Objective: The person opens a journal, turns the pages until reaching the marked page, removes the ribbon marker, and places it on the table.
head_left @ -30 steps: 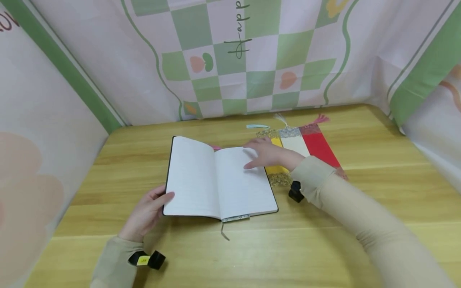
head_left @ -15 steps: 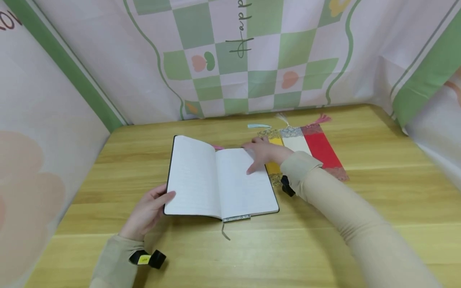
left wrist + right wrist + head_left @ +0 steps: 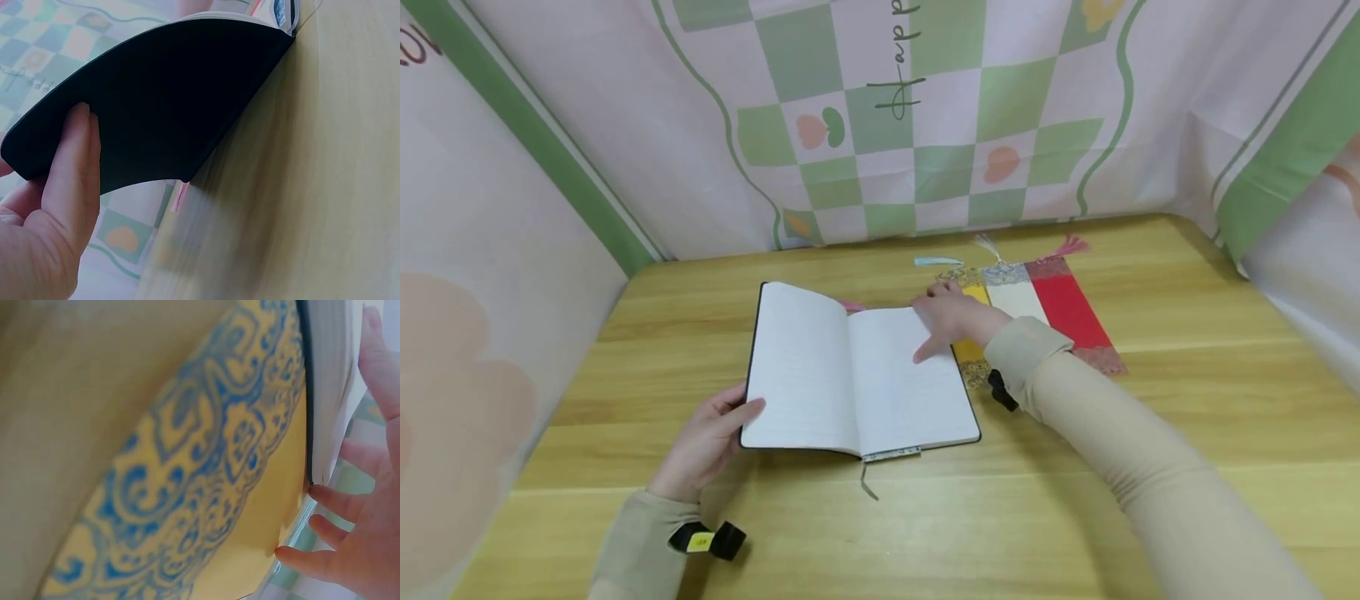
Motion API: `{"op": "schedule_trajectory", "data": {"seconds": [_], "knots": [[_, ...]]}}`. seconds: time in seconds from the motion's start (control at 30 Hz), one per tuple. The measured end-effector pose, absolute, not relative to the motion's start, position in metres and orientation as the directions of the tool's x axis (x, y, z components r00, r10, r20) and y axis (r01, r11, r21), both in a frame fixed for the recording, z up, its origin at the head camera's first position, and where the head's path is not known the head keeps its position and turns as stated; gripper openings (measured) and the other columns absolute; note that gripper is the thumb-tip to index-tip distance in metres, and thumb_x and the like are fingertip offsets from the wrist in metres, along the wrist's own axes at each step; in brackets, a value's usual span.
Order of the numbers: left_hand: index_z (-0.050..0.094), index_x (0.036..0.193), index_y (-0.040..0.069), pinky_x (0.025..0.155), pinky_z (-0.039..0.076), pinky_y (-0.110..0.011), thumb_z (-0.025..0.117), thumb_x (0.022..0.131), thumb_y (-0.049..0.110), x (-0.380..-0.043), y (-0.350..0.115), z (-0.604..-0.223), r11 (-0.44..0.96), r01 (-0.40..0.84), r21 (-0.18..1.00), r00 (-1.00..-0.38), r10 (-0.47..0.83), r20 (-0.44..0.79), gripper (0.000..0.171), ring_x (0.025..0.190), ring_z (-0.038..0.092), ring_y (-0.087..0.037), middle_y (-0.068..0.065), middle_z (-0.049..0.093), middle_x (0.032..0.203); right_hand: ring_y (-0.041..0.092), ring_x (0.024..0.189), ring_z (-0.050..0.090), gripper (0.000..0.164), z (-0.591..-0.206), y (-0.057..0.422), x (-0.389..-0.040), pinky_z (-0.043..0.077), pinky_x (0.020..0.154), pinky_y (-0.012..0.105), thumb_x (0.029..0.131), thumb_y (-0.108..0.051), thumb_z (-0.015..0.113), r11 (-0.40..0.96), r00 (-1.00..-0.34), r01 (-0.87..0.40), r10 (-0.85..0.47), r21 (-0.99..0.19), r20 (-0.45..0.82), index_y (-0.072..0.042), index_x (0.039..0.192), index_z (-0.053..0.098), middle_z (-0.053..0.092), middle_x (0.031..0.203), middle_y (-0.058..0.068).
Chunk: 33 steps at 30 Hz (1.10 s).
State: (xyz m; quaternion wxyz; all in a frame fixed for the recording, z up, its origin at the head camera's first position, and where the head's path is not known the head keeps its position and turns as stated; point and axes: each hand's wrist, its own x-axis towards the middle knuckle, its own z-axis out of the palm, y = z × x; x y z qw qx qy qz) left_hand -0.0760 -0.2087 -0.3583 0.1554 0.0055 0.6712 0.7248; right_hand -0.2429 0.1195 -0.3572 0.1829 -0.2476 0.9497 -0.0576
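Observation:
An open notebook (image 3: 805, 375) with white pages and a black cover lies on the table, its left half raised. My left hand (image 3: 707, 442) grips the left cover, thumb on the page; the left wrist view shows its fingers (image 3: 75, 156) against the back of the black cover (image 3: 169, 100). Over the upper right page is my right hand (image 3: 955, 325), thumb spread from the fingers. In the right wrist view its fingers (image 3: 337, 503) touch the notebook's corner and a yellow patterned bookmark (image 3: 269, 487) beside it. A patterned strip (image 3: 891, 456) protrudes below the spine.
A white bookmark (image 3: 1015, 302) and a red bookmark (image 3: 1071, 312) lie to the right, with tassels at their far ends. A light blue tassel (image 3: 937, 262) lies behind. Pink tassel strands (image 3: 853, 307) show above the spine. A printed curtain (image 3: 947, 183) borders the wooden table (image 3: 1000, 517).
My right hand has shifted slightly, its thumb moving a little down the page and its forearm leftward. The notebook and my left hand have kept their places.

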Motion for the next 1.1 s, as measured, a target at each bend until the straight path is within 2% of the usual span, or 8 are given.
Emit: {"op": "schedule_trajectory", "data": {"seconds": [0.17, 0.37, 0.57, 0.63, 0.73, 0.87, 1.0, 1.1], "knots": [[0.058, 0.118, 0.019, 0.076, 0.054, -0.021, 0.050, 0.098, 0.012, -0.075, -0.207, -0.359, -0.046, -0.213, 0.976, -0.954, 0.226, -0.197, 0.022, 0.090, 0.064, -0.006, 0.009, 0.066, 0.104, 0.046, 0.137, 0.017, 0.099, -0.358, 0.120, -0.240, 0.033, 0.104, 0.061, 0.068, -0.058, 0.077, 0.875, -0.831, -0.447, -0.483, -0.185, -0.275, -0.008, 0.144, 0.037, 0.027, 0.149, 0.025], [0.055, 0.124, 0.012, 0.076, 0.055, -0.022, 0.050, 0.099, 0.013, -0.075, -0.207, -0.358, -0.039, -0.219, 0.975, -0.953, 0.224, -0.205, 0.026, 0.089, 0.064, -0.006, 0.008, 0.066, 0.103, 0.044, 0.135, 0.021, 0.092, -0.357, 0.119, -0.229, 0.034, 0.106, 0.056, 0.068, -0.053, 0.079, 0.860, -0.848, -0.481, -0.505, -0.171, -0.157, -0.007, 0.140, 0.044, 0.034, 0.146, 0.023], [0.045, 0.135, -0.002, 0.077, 0.055, -0.022, 0.050, 0.099, 0.014, -0.075, -0.207, -0.359, -0.017, -0.223, 0.975, -0.952, 0.218, -0.214, 0.040, 0.090, 0.064, -0.006, 0.009, 0.066, 0.104, 0.040, 0.128, 0.040, 0.055, -0.357, 0.122, -0.220, 0.039, 0.104, 0.050, 0.078, -0.025, 0.077, 0.801, -0.821, -0.558, -0.570, -0.216, 0.009, -0.005, 0.126, 0.059, 0.051, 0.133, 0.019], [0.046, 0.135, -0.001, 0.077, 0.054, -0.022, 0.050, 0.099, 0.014, -0.075, -0.207, -0.359, -0.019, -0.224, 0.974, -0.952, 0.218, -0.215, 0.039, 0.090, 0.064, -0.006, 0.009, 0.066, 0.105, 0.037, 0.120, 0.050, 0.042, -0.356, 0.123, -0.217, 0.045, 0.098, 0.047, 0.082, -0.014, 0.073, 0.787, -0.815, -0.570, -0.578, -0.236, 0.043, -0.004, 0.121, 0.061, 0.056, 0.127, 0.017], [0.053, 0.127, 0.008, 0.077, 0.055, -0.022, 0.050, 0.099, 0.014, -0.075, -0.208, -0.358, -0.027, -0.227, 0.973, -0.951, 0.223, -0.216, 0.029, 0.090, 0.064, -0.006, 0.008, 0.065, 0.104, 0.029, 0.102, 0.060, 0.030, -0.354, 0.122, -0.213, 0.052, 0.086, 0.041, 0.087, -0.005, 0.065, 0.768, -0.815, -0.571, -0.574, -0.291, 0.086, -0.003, 0.117, 0.064, 0.062, 0.115, 0.015], [0.056, 0.119, 0.017, 0.077, 0.054, -0.022, 0.049, 0.099, 0.014, -0.075, -0.207, -0.357, -0.036, -0.222, 0.974, -0.950, 0.231, -0.208, 0.022, 0.090, 0.064, -0.006, 0.008, 0.065, 0.103, 0.023, 0.086, 0.060, 0.025, -0.354, 0.122, -0.210, 0.053, 0.077, 0.038, 0.088, -0.003, 0.063, 0.752, -0.818, -0.567, -0.560, -0.335, 0.129, -0.001, 0.113, 0.066, 0.066, 0.102, 0.013], [0.057, 0.119, 0.018, 0.078, 0.054, -0.022, 0.049, 0.099, 0.013, -0.074, -0.207, -0.356, -0.037, -0.217, 0.976, -0.951, 0.234, -0.202, 0.022, 0.090, 0.063, -0.006, 0.009, 0.065, 0.104, 0.022, 0.078, 0.057, 0.022, -0.353, 0.123, -0.208, 0.051, 0.073, 0.037, 0.087, -0.004, 0.063, 0.741, -0.820, -0.565, -0.551, -0.362, 0.153, 0.001, 0.109, 0.066, 0.066, 0.094, 0.012], [0.057, 0.121, 0.015, 0.078, 0.054, -0.022, 0.049, 0.099, 0.014, -0.074, -0.206, -0.356, -0.032, -0.224, 0.974, -0.950, 0.229, -0.211, 0.024, 0.091, 0.063, -0.006, 0.009, 0.065, 0.105, 0.022, 0.077, 0.058, 0.024, -0.352, 0.125, -0.205, 0.051, 0.072, 0.037, 0.087, -0.005, 0.063, 0.726, -0.839, -0.527, -0.529, -0.442, 0.132, 0.002, 0.110, 0.065, 0.066, 0.090, 0.012]]}}
